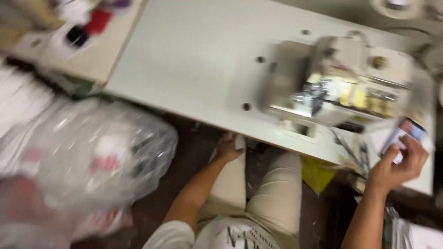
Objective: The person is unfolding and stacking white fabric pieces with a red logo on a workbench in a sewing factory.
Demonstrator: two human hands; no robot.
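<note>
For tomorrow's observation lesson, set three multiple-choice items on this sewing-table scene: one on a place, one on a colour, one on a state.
1. Where is the left hand?
A. at the near edge of the table
B. on the sewing machine
C. inside the clear plastic bag

2. What colour are the trousers?
A. black
B. cream
C. red

3. What is the right hand doing?
A. lying flat and empty
B. holding a small card-like item
C. gripping scissors

Answers: 1 A, it sits below the table edge; 2 B, both legs are pale cream; 3 B, its fingers curl round the item.

phone [406,131] | dark screen, tilted | held at table's right edge
</note>
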